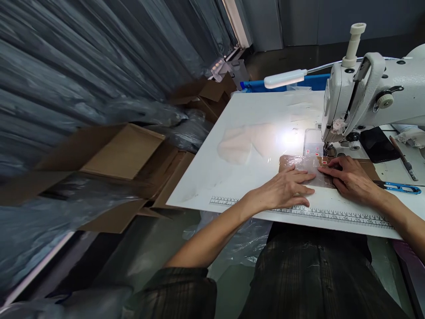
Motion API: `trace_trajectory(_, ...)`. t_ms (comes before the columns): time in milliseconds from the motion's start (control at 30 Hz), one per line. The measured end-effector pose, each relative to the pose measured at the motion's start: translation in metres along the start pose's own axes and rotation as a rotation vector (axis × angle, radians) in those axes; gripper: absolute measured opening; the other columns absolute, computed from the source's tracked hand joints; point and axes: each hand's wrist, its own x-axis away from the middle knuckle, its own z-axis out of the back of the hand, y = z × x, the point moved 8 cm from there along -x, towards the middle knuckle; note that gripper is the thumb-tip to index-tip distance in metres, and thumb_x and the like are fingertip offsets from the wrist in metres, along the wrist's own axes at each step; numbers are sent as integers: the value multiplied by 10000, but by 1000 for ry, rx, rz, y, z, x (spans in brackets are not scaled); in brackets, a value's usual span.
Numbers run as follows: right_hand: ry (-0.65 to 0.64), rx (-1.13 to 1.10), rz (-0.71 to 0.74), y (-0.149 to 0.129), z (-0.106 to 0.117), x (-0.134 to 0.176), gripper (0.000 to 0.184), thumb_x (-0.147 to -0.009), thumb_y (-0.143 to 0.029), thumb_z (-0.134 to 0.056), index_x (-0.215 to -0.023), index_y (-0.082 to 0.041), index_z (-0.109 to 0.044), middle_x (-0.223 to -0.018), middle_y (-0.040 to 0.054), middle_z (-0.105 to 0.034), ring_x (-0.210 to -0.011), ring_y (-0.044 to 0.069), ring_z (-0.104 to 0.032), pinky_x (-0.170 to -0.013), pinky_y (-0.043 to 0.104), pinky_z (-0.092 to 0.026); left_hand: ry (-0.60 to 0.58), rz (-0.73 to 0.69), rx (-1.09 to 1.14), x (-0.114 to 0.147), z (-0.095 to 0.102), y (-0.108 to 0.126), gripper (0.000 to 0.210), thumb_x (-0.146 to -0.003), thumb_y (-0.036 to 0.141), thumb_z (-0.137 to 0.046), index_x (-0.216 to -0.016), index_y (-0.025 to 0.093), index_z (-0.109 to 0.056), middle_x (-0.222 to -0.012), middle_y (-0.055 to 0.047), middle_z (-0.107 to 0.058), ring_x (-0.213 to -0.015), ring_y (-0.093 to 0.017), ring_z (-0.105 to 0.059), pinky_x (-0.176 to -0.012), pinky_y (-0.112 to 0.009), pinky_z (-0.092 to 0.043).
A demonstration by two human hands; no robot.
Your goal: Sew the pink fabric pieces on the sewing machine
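Note:
A clear, shiny plastic sheet (300, 163) lies on the white table in front of the sewing machine's needle, with brownish material showing beneath and beside it. My left hand (292, 188) rests flat on its near left part, fingers spread. At the right, my right hand (350, 177) has its fingers bent and drawn together on the sheet, close to a small red-and-white mark. The exact grip of those fingertips is partly hidden. Just beyond them stands the white sewing machine (355, 95), its presser foot (327, 149) near the sheet's far edge.
Blue-handled thread snips (403, 188) lie right of my right hand, partly behind the wrist. A black phone (379, 144) and a pen-like tool (403, 157) are farther back. A printed ruler (312, 212) runs along the table's front. Open cardboard boxes (126, 150) stand left.

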Motion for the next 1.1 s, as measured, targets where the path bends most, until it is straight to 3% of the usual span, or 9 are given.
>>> trace_trajectory(133,24,-7,7,-1,-1,1,438,-958,-210,-437,-1317,-287,-676,-1155,126,-642,-1084,306,-569,-911,511,-518,101,93,110,-3,17,-5,164,-993,300,-607,-984,242,-760,-1336,-64,-676,-1137,-200,-695,-1044,-438,-551)
trace_trajectory(233,33,-17,-2,0,-1,1,434,-949,-203,-447,-1299,-298,-686,-1157,118,-644,-1078,299,-574,-905,504,-521,342,131,120,-5,32,-6,212,-1009,306,-574,-939,203,-745,-1151,-65,-752,-989,-164,-723,-901,-372,-599)
trace_trajectory(333,30,-32,-17,1,-1,1,427,-946,-206,-451,-1284,-292,-697,-1153,121,-644,-1067,298,-580,-896,503,-526,565,18,18,-4,36,6,225,-1003,276,-579,-869,163,-722,-983,-61,-768,-851,-148,-711,-783,-341,-594)
trace_trajectory(433,15,-53,-17,0,1,0,432,-955,-213,-439,-1300,-287,-688,-1158,124,-643,-1088,293,-581,-916,503,-521,467,-172,-54,-5,16,23,194,-988,225,-590,-854,153,-710,-987,-72,-767,-813,-137,-693,-723,-302,-576)
trace_trajectory(533,5,-80,-30,1,3,0,436,-961,-215,-429,-1309,-290,-681,-1154,118,-647,-1101,283,-585,-935,495,-518,336,-208,-95,-2,-1,25,186,-999,194,-550,-902,164,-705,-992,-64,-771,-856,-140,-698,-755,-301,-577)
trace_trajectory(867,17,-121,-24,0,8,-1,406,-962,-222,-422,-1227,-277,-724,-1141,115,-664,-1100,272,-603,-962,495,-517,440,-222,-107,4,1,24,128,-998,167,-551,-977,161,-677,-1042,-65,-774,-926,-145,-711,-782,-302,-577)
trace_trajectory(1100,14,-179,-36,4,12,-1,425,-958,-206,-421,-1288,-215,-689,-1152,138,-660,-1112,275,-618,-952,480,-544,355,-178,-75,3,-5,19,160,-1005,196,-542,-997,186,-701,-1037,-51,-778,-924,-143,-709,-802,-315,-576)
